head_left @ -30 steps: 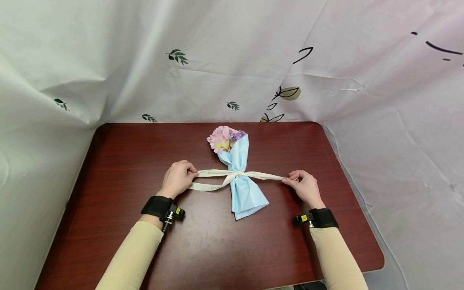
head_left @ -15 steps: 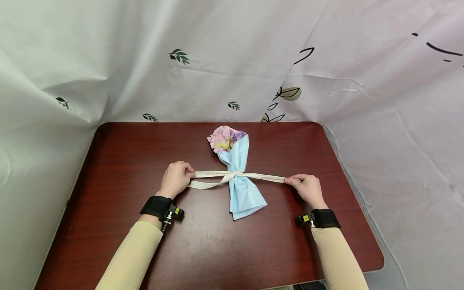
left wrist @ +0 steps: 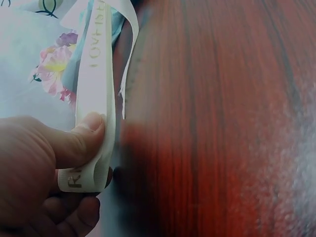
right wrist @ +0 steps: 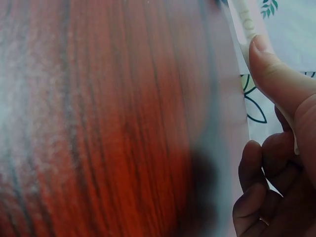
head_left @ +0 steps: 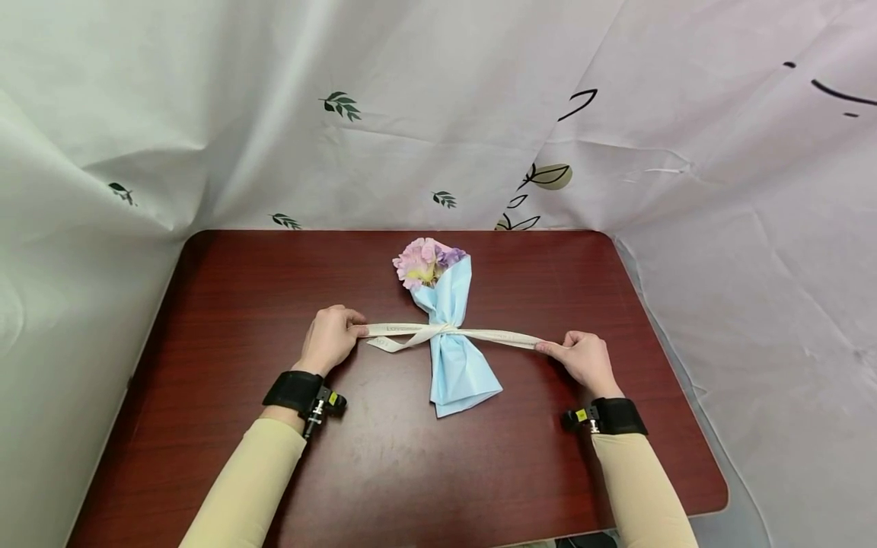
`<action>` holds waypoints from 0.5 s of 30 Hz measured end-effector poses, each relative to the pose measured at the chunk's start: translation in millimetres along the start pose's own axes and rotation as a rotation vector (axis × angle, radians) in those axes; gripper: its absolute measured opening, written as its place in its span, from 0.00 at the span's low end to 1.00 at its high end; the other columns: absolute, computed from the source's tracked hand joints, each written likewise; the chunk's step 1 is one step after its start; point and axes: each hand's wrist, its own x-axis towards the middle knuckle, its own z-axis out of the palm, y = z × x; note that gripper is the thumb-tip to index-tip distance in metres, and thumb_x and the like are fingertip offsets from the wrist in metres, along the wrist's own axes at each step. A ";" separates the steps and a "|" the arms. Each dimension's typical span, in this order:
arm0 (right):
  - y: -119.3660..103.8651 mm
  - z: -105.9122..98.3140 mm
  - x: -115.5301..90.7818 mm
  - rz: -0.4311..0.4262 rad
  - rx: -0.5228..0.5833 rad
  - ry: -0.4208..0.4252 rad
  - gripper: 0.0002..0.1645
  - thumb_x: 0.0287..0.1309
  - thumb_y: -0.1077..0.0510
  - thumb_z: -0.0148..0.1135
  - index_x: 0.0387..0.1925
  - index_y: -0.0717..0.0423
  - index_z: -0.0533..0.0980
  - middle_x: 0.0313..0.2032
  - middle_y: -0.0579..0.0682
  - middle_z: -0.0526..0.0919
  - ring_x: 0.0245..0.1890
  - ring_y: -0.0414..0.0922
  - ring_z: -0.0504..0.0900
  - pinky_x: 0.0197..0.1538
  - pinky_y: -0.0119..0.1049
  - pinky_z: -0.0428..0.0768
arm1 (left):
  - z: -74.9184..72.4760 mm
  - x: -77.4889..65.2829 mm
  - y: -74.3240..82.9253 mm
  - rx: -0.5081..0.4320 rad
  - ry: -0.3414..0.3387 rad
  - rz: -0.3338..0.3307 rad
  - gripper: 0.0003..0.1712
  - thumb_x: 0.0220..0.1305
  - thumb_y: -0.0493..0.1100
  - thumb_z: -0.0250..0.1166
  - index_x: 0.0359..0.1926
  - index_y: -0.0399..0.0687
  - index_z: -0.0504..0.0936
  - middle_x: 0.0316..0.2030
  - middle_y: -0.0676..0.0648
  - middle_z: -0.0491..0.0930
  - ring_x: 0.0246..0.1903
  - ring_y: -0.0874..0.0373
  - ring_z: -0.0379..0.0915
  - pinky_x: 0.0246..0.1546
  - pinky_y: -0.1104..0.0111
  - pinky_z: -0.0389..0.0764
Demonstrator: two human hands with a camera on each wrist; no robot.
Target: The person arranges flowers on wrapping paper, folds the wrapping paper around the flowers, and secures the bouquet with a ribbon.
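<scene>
A small bouquet [head_left: 448, 304] in light blue wrapping paper lies on the table, its pink and purple flowers [head_left: 421, 264] toward the far edge. Around its gathered waist runs a cream ribbon [head_left: 503, 337] with printed letters, knotted at the middle. My left hand [head_left: 329, 339] pinches a folded loop of the ribbon between thumb and fingers, as the left wrist view shows up close. On the other side, my right hand [head_left: 582, 358] pinches the ribbon's right part and holds it taut. One loose ribbon end [head_left: 387, 345] hangs left of the knot, free of both hands.
The dark red wooden table [head_left: 384, 472] has rounded corners. White curtains [head_left: 438, 114] with leaf prints surround it at the back and sides. Black wrist straps with small cameras sit on both wrists.
The left ribbon tail has slipped out from beside my left hand toward the knot. My hands have drifted slightly apart, and the lower wrapping has shifted a little left.
</scene>
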 end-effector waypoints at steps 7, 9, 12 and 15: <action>0.8 -0.6 0.8 0.001 -0.046 -0.005 0.46 0.57 0.31 0.84 0.13 0.46 0.59 0.13 0.39 0.56 0.20 0.44 0.59 0.27 0.38 0.58 | -1.2 -1.3 -1.1 0.041 0.006 0.001 0.05 0.69 0.39 0.80 0.36 0.41 0.96 0.32 0.46 0.81 0.35 0.45 0.81 0.37 0.53 0.82; -0.1 -1.2 0.7 0.008 -0.065 -0.007 0.48 0.58 0.29 0.82 0.14 0.45 0.55 0.15 0.39 0.52 0.21 0.43 0.54 0.27 0.38 0.55 | -1.7 -1.8 -1.4 0.046 0.003 -0.014 0.05 0.70 0.39 0.79 0.36 0.42 0.96 0.32 0.46 0.81 0.35 0.45 0.81 0.37 0.52 0.82; -2.2 -2.1 -0.3 0.032 -0.087 -0.001 0.50 0.57 0.26 0.81 0.15 0.44 0.52 0.17 0.39 0.49 0.23 0.42 0.49 0.29 0.39 0.52 | -1.8 -2.5 -2.5 0.057 -0.001 -0.038 0.06 0.70 0.40 0.79 0.36 0.42 0.96 0.33 0.45 0.81 0.36 0.45 0.81 0.38 0.52 0.82; -3.3 -2.5 -1.3 0.051 -0.115 -0.004 0.50 0.58 0.24 0.79 0.15 0.43 0.51 0.17 0.39 0.49 0.23 0.42 0.48 0.29 0.39 0.51 | -1.0 -2.7 -3.8 0.068 -0.004 -0.059 0.06 0.70 0.41 0.79 0.36 0.43 0.95 0.34 0.45 0.82 0.36 0.44 0.81 0.38 0.52 0.83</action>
